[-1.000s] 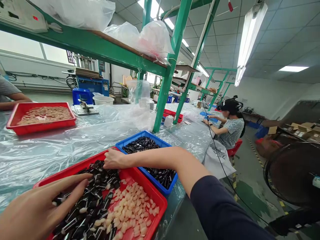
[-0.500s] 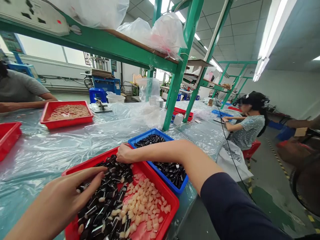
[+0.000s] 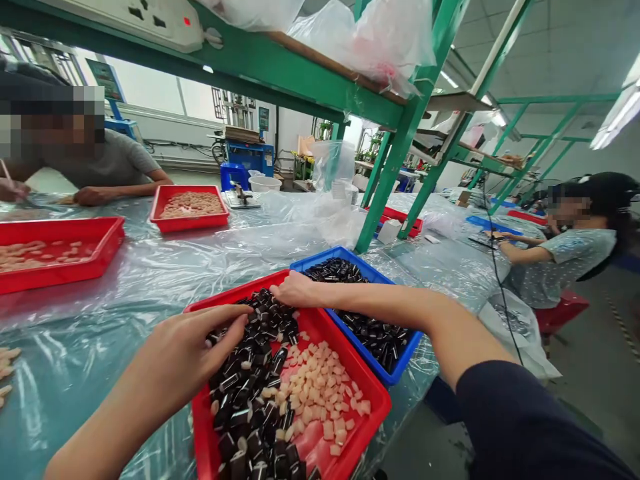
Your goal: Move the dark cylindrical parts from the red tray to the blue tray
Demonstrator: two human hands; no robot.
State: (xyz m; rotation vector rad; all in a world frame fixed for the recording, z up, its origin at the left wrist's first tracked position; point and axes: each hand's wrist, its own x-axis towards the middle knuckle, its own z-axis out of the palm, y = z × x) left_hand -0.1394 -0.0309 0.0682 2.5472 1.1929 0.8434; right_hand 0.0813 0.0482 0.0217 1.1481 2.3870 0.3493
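1. Working over a red plastic tray (image 3: 350,353) at 12 o'clock, the left hand (image 3: 185,353) sits at the tray's near side, with the forearm running out toward 7 o'clock. Its fingers (image 3: 223,331) are spread, with the tips down among glossy black pieces (image 3: 250,380). The grip is loose and partly open; whether a piece is pinched there cannot be told.
2. The right hand (image 3: 295,290) stretches across from 4 o'clock, out of a navy sleeve (image 3: 520,427), and lies over the red tray's far rim with its fingers curled downward. The grip looks mostly closed, but the fingertips are hidden, so what it holds, if anything, cannot be told.
3. Handling this heap well means keeping the fingertips low and the movements small, so that pieces stay inside the rim.
4. The red plastic tray holds the black pieces heaped on its left side and pale peach chunks (image 3: 320,393) on its right, meeting along a loose border.
5. A blue plastic tray (image 3: 407,360) at 1 o'clock, just beyond the red one, holds more black pieces (image 3: 375,340).
6. Both trays stand on a plastic-sheeted table (image 3: 100,300). Red trays of pale pieces (image 3: 190,227) lie at 10 o'clock, near a co-worker (image 3: 110,160); another co-worker (image 3: 565,267) sits at 2 o'clock.
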